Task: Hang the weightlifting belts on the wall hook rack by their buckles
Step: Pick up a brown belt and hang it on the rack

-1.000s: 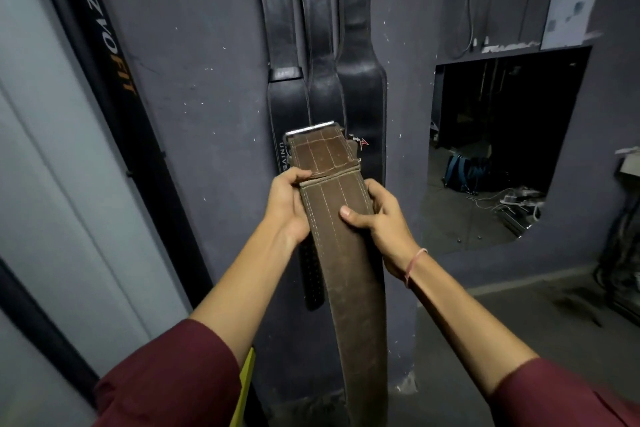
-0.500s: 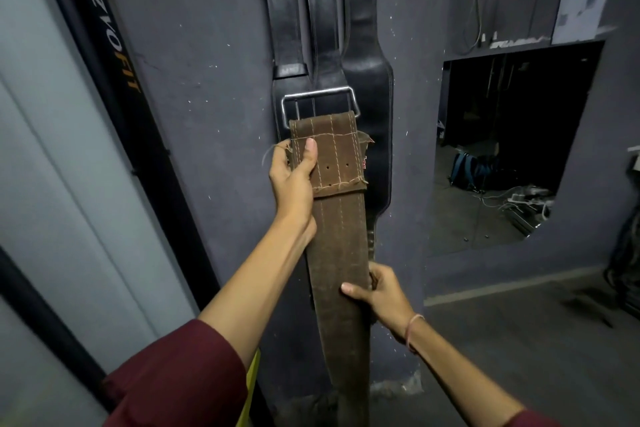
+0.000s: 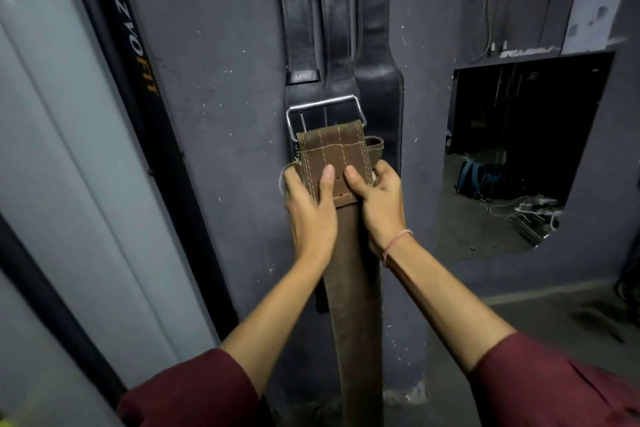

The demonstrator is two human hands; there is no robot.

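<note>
A brown leather weightlifting belt hangs down in front of me, its stitched top end upward. Its silver metal buckle stands up above that end. My left hand grips the belt's left edge just below the buckle, thumb across the front. My right hand grips the right edge at the same height. Behind them, black leather belts hang flat on the dark grey wall, their tops running out of the frame. The hook rack is out of view above.
A black post with orange lettering leans along the wall to the left, beside a pale panel. To the right a dark wall opening shows a blue bag and cables on a floor. A paper sheet is pinned above it.
My right hand has moved up from the middle of the brown belt to its top end, beside my left hand. The buckle has flipped upright and stays raised against the black belts.
</note>
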